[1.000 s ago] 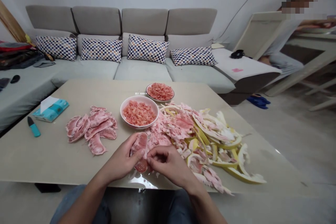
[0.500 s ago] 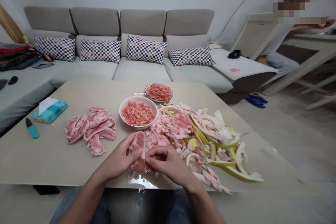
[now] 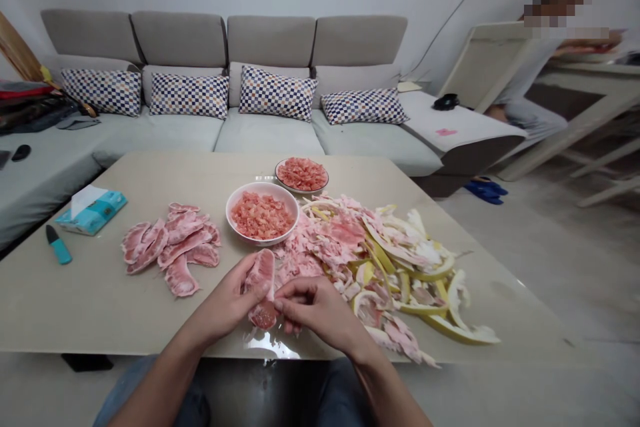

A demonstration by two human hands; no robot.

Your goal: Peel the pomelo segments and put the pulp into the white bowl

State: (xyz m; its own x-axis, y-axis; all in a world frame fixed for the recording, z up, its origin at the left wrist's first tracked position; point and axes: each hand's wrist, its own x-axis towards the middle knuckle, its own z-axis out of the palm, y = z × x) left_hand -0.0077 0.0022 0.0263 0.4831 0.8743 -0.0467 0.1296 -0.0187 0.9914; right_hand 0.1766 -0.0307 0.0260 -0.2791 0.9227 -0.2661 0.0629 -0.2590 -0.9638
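A pink pomelo segment [image 3: 263, 273] is gripped in my left hand [image 3: 227, 300], thumb across its face, above the table's near edge. My right hand [image 3: 315, 310] pinches at the segment's right edge with thumb and forefinger; whether a strip of membrane lies between them is too small to tell. Just beyond the hands stands a white bowl [image 3: 231, 221] of red pomelo pulp [image 3: 262, 215]. Behind it is a dark-rimmed plate [image 3: 277, 180] heaped with more pulp. Several unpeeled segments [image 3: 173, 247] lie piled left of my hands.
Right of the bowl spreads a heap of pink membrane [image 3: 325, 240] and yellow-green rind [image 3: 450, 320]. At the left are a tissue pack [image 3: 95, 213] and a small knife [image 3: 59, 247] with a turquoise handle. A sofa [image 3: 270, 133] runs behind the table [image 3: 100, 320]; a person [image 3: 535, 87] sits at the far right.
The view shifts slightly, moving everything a little left. Both hands keep their hold, with the right fingers still at the segment's edge. The seated person's arms have moved a little.
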